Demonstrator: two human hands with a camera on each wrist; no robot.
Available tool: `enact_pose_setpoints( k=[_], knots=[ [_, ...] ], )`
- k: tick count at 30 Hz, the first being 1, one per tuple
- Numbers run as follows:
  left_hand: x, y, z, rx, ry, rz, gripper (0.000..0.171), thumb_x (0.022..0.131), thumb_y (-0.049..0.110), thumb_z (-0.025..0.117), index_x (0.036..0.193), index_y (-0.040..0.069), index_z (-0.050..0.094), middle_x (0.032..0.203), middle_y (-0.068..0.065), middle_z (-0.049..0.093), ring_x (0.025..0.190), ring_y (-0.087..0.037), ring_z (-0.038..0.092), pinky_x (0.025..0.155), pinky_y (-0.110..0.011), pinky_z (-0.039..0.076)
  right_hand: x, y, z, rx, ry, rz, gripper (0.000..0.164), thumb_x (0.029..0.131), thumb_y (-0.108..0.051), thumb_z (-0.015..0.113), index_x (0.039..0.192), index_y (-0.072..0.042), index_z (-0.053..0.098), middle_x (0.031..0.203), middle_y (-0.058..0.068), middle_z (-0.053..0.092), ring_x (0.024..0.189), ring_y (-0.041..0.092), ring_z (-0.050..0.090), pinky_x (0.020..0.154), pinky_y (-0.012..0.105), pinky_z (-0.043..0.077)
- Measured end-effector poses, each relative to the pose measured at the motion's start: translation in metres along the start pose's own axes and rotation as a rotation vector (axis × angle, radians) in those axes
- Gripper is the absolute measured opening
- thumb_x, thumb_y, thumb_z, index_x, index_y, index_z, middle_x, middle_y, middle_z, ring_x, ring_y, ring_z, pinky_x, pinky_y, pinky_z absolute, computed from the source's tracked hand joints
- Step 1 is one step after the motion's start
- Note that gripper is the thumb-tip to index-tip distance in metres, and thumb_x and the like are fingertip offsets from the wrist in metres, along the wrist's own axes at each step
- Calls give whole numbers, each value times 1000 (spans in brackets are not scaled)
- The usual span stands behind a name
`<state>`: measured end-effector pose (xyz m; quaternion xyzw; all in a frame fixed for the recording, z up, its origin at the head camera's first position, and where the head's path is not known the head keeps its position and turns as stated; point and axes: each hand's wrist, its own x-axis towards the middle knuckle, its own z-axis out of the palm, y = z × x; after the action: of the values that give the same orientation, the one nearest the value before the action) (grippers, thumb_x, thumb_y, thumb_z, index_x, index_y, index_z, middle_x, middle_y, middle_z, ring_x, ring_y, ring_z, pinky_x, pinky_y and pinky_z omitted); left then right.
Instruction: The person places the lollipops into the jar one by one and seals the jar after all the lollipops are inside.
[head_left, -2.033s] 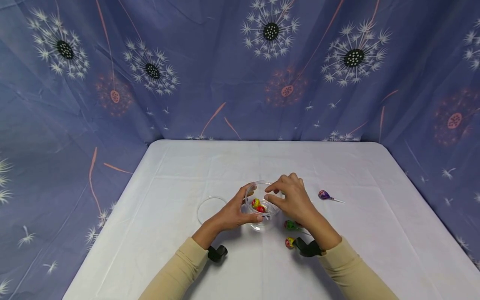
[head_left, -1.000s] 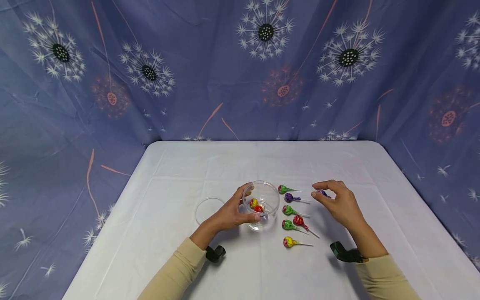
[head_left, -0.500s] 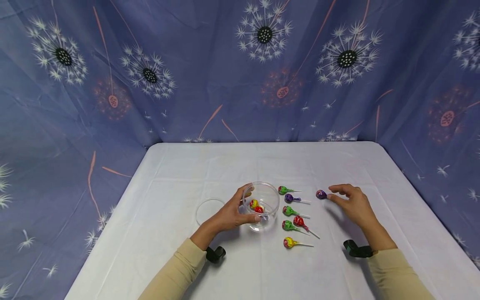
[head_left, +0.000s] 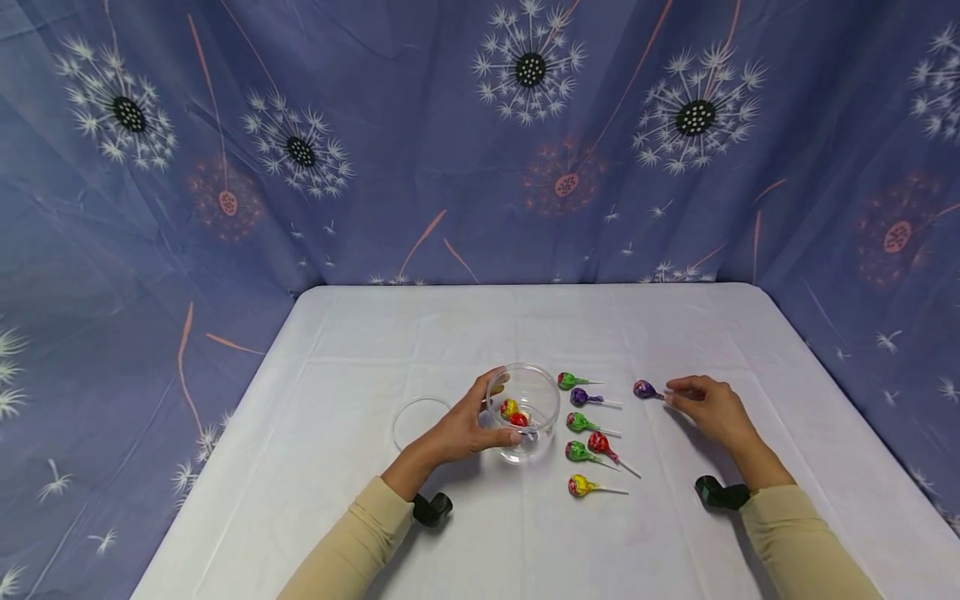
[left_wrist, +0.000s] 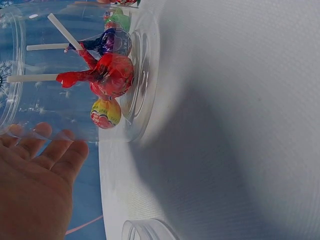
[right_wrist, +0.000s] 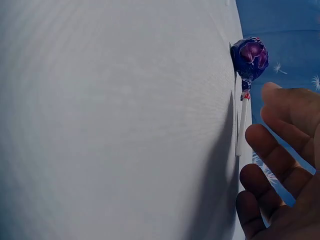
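Head view: a clear jar is being gripped by the left hand. Left wrist: lollipops are being held inside. Right wrist: beside the loosely spread, empty right hand, a purple lollipop on the worktop is seemingly being attended to, a pinch on its stick being called for.
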<state>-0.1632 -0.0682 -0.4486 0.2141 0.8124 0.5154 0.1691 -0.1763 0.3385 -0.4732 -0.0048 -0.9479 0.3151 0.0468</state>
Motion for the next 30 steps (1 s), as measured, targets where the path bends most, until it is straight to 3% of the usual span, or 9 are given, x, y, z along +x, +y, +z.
enact_pose_setpoints(
  k=[7, 14, 21, 30],
  knots=[
    [0, 0, 0, 4, -4, -6, 98, 74, 45, 77, 147, 39, 13, 153, 1, 29, 141, -26, 31, 115, -46, 29, 3, 6, 5, -2, -10, -6, 27, 85, -17, 68, 108, -2, 68, 108, 24, 66, 96, 36, 61, 73, 32, 43],
    [0, 0, 0, 2, 1, 0, 97, 74, 42, 78, 147, 37, 14, 152, 1, 30, 141, -24, 30, 116, -45, 28, 4, 11, 11, 10, 39, -57, 19, 82, -8, 69, 100, -2, 72, 101, 22, 64, 95, 37, 60, 74, 35, 44],
    [-1, 0, 0, 14, 2, 13, 98, 75, 43, 78, 148, 35, 14, 152, 2, 29, 142, -23, 30, 116, -45, 28, 4, 11, 13, -5, 61, -68, 14, 81, -6, 68, 94, -2, 73, 89, 16, 62, 89, 32, 54, 71, 33, 39],
    [-1, 0, 0, 20, -4, 18, 96, 75, 46, 76, 147, 39, 13, 153, 2, 29, 142, -21, 29, 116, -43, 28, 3, 8, 14, -13, 70, -67, 9, 82, -6, 67, 89, -4, 74, 87, 16, 65, 83, 28, 59, 68, 31, 42]
  ],
)
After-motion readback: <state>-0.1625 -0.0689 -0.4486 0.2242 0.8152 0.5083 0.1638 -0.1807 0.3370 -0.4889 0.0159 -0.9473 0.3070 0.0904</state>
